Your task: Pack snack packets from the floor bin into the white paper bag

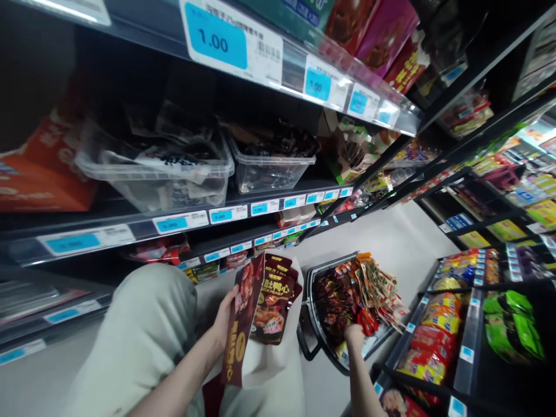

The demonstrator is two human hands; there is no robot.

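My left hand (226,315) grips a fan of dark red snack packets (260,307) over my knees in pale trousers (143,336). My right hand (354,336) reaches down into a black shopping basket (310,324) on the floor, its fingers among several red and brown snack packets (356,295) piled there. Whether the right hand's fingers are closed on a packet is hidden by the pile.
Dark shelves with blue price tags (216,40) run along the left, holding clear plastic bins (160,168) of goods and an orange bag (39,168). A low rack on the right (452,336) carries yellow, red and green packets. A grey floor aisle (391,237) lies between.
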